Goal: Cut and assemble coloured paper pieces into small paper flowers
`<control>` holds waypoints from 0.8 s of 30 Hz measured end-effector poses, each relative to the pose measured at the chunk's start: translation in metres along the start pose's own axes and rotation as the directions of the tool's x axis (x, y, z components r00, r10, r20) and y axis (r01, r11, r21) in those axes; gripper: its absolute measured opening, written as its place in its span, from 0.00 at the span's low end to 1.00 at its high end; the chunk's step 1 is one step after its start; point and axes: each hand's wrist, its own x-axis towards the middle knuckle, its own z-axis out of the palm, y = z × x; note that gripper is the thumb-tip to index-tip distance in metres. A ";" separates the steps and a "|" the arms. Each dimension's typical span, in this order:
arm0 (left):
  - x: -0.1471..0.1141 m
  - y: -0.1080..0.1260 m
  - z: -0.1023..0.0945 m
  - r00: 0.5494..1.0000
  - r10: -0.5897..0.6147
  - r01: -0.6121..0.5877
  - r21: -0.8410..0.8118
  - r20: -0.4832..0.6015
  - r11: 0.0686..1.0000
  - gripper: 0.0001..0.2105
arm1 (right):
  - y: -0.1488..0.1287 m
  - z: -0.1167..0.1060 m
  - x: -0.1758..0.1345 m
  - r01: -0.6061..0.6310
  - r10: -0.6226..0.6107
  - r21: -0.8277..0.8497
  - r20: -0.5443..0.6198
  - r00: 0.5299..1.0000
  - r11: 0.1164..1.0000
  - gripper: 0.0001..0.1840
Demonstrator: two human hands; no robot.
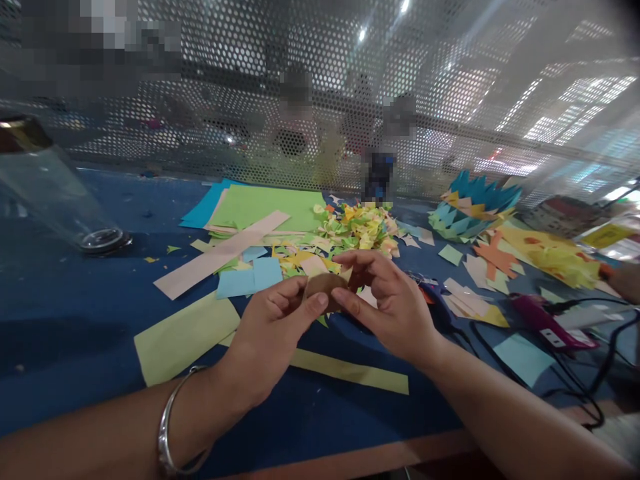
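Between my two hands is a small folded piece of paper (325, 285), brownish in the shade, with a pale point sticking up at its right. My left hand (280, 320) pinches its left side, thumb on the near face. On the right side my right hand (387, 303) grips it between thumb and fingers. Just beyond lie light blue paper pieces (267, 273), a long pale pink strip (225, 253) and a heap of yellow and green paper scraps (365, 227). Below the hands runs a yellow-green strip (355, 371); a wider pale green piece (187, 337) lies to the left.
A glass bottle (60, 193) stands at the left. Green sheets (275, 203) are stacked at the back before a perforated metal screen (320, 100). Rightward are a layered paper crown (473, 207), a purple power strip (553, 323) with cables and another person's hand (623, 281).
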 end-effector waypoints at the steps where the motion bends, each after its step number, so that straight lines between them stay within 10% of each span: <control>1: 0.002 0.001 -0.002 1.000 -0.006 0.006 0.002 -0.017 1.000 0.05 | 0.001 -0.002 0.001 -0.011 0.011 -0.005 0.006 1.000 1.000 0.16; 13: 0.026 0.001 -0.025 0.984 -0.057 0.018 -0.222 -0.169 0.975 0.03 | 0.019 -0.011 0.006 0.052 0.260 -0.609 0.412 0.873 0.791 0.02; 24: 0.013 0.002 -0.017 0.985 -0.104 0.085 -0.139 -0.138 0.987 0.04 | 0.011 -0.013 0.012 -0.189 0.288 -0.331 0.281 0.916 0.925 0.05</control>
